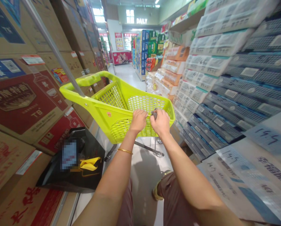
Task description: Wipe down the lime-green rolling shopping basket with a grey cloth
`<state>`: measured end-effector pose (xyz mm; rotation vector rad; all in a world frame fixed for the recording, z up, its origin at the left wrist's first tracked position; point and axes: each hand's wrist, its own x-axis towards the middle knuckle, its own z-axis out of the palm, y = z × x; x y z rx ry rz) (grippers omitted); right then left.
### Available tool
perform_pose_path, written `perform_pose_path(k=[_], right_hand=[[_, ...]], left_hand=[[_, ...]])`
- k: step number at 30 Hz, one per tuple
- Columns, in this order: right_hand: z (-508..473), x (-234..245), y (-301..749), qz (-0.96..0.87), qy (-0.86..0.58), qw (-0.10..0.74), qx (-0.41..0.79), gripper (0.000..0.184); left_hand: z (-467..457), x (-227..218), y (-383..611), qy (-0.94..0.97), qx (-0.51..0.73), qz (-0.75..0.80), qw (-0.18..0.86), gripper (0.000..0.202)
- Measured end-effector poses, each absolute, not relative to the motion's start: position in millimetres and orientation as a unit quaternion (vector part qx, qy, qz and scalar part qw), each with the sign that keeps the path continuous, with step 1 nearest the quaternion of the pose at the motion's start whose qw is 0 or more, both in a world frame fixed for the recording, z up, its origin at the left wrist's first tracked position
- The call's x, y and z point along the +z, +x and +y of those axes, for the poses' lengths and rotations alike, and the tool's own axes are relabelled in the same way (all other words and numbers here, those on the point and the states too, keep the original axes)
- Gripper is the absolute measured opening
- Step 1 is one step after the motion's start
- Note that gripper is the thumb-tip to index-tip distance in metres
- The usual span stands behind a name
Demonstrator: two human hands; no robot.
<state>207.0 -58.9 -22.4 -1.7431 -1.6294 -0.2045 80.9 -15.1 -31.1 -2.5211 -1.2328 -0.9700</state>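
Observation:
A lime-green plastic shopping cart (100,108) stands side-on in front of me, its handle toward the left. My left hand (139,121), with a gold bangle on the wrist, is closed over the near rim of the basket. Just right of it, my right hand (161,121) is closed at the same rim. A small dark grey, crumpled cloth-like piece (154,115) shows between its thumb and fingers. Holes pattern the basket walls, and a small orange sticker (108,114) is on the near side.
Stacked cardboard cartons (18,100) line the left side, with a black bag (84,179) against them. A metal pole (53,47) slants down by the cart handle. Stacked tissue packs (201,72) rise on the right. The tiled aisle (128,75) runs ahead past shelves.

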Motion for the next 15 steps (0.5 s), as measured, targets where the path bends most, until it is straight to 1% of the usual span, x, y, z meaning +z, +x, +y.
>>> perform_pose_path(k=[6,15], right_hand=[[-66.2,-25.1,203.9,-0.616,-0.690,0.369,-0.095,0.024],[-56.5,-33.5,191.8,-0.619,-0.667,0.397,-0.118,0.026]], left_hand=[[-11.8,-29.3,78.0,-0.861,-0.318,-0.389,0.077,0.024],[-4.6,-22.9,71.1,-0.849,-0.312,-0.418,0.084,0.025]])
